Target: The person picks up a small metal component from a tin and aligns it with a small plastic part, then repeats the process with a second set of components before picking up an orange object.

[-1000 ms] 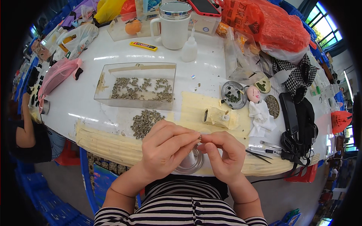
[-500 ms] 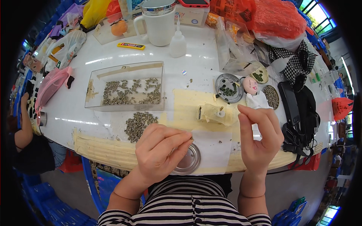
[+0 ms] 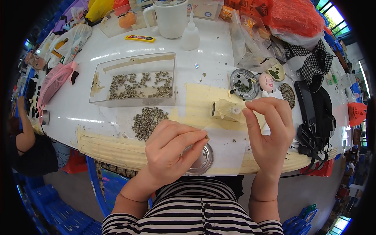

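My left hand [image 3: 174, 150] is closed in a pinch above the front of the table, with a tiny brownish metal piece [image 3: 206, 137] at its fingertips. Below those fingertips lies a round metal tin lid [image 3: 204, 162], partly covered by the hand. My right hand [image 3: 272, 131] has thumb and index finger nearly together beside a tape-wrapped block [image 3: 225, 110] with a small white stub on top. A thin sliver seems to reach from these fingertips toward the stub; it is too fine to name. A pile of small metal pieces [image 3: 147, 122] lies left of my left hand.
A clear box [image 3: 133, 102] with more metal pieces stands behind the pile. At right are a round dish of dark green chips [image 3: 244, 84], a round pink-and-white item [image 3: 266, 82] and black straps [image 3: 313, 117]. Behind stand a squeeze bottle [image 3: 190, 37], white mug [image 3: 172, 21] and yellow cutter [image 3: 140, 38].
The view has shifted slightly, so the table things sit higher and further right. My right fingertips have come closer to the block's white stub. My left hand keeps its pinch.
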Available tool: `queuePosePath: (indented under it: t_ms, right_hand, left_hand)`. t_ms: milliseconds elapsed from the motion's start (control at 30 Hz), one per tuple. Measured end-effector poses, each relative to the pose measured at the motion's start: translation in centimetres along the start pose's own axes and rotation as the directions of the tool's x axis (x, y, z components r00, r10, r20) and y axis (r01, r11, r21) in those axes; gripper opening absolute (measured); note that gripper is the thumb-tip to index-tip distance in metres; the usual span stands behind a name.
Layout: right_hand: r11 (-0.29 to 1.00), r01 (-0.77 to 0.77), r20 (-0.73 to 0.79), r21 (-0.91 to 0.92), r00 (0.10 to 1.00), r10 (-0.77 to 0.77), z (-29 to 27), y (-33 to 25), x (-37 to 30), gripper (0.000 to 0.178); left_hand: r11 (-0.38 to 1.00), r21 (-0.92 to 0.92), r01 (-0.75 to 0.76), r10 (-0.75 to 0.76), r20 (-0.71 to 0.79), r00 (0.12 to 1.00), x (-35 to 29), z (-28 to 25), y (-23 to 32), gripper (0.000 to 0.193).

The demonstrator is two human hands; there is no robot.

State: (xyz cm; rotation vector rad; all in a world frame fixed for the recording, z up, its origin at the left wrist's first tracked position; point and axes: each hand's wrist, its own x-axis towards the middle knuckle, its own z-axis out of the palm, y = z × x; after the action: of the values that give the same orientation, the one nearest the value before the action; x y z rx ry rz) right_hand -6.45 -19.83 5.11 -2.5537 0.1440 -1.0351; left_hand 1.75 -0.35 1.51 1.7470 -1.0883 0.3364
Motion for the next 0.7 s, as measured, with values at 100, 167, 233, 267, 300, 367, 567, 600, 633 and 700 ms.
queuePosePath:
  t_ms: [100,167,233,267,300,367,567,600,633,700]
  right_hand:
    - [0.974,-0.042,-0.026,0.222,0.998,0.049,-0.1,-1.1,-0.7,0.014]
    - [0.908,-0.063,0.043,0.415,0.998,0.050,0.0,-1.3,-1.3,0.009]
    - [0.723,-0.232,0.123,0.651,0.972,0.201,1.1,-1.8,-2.6,0.007]
    - [0.597,-0.307,0.178,0.742,0.948,0.265,1.7,-1.8,-3.2,0.007]
    - [0.594,-0.265,0.206,0.760,0.964,0.167,1.9,-1.3,-3.4,0.011]
    - [0.481,-0.325,0.247,0.814,0.944,0.220,2.2,-2.0,-3.6,0.013]
    - [0.417,-0.339,0.270,0.843,0.938,0.215,2.4,-2.0,-3.8,0.016]
    - [0.421,-0.338,0.268,0.842,0.939,0.217,2.4,-2.0,-3.8,0.016]
    - [0.434,-0.336,0.267,0.836,0.940,0.213,2.4,-2.0,-3.9,0.016]
    - [0.457,-0.330,0.263,0.826,0.943,0.205,2.4,-1.9,-3.9,0.015]
  left_hand:
    - [1.000,-0.018,0.009,-0.009,0.008,1.000,-0.1,0.0,0.0,0.023]
    - [0.999,-0.035,0.021,-0.020,0.020,1.000,-0.1,0.0,0.1,0.022]
    - [0.999,-0.047,0.020,-0.019,0.017,1.000,-0.2,0.1,0.1,0.022]
    - [0.998,-0.054,0.020,-0.019,0.017,1.000,-0.2,0.2,0.1,0.022]
    - [0.998,-0.053,0.020,-0.019,0.021,1.000,-0.1,0.2,0.1,0.022]
    - [0.999,-0.050,0.023,-0.021,0.029,0.999,-0.1,0.2,0.2,0.022]
    - [0.999,-0.042,0.014,-0.013,0.024,1.000,-0.2,0.3,0.2,0.022]
    - [0.999,-0.042,0.015,-0.014,0.025,1.000,-0.2,0.3,0.2,0.022]
    - [0.999,-0.042,0.016,-0.015,0.026,1.000,-0.2,0.3,0.1,0.022]
    - [0.999,-0.047,0.016,-0.015,0.030,0.999,-0.2,0.3,0.1,0.023]
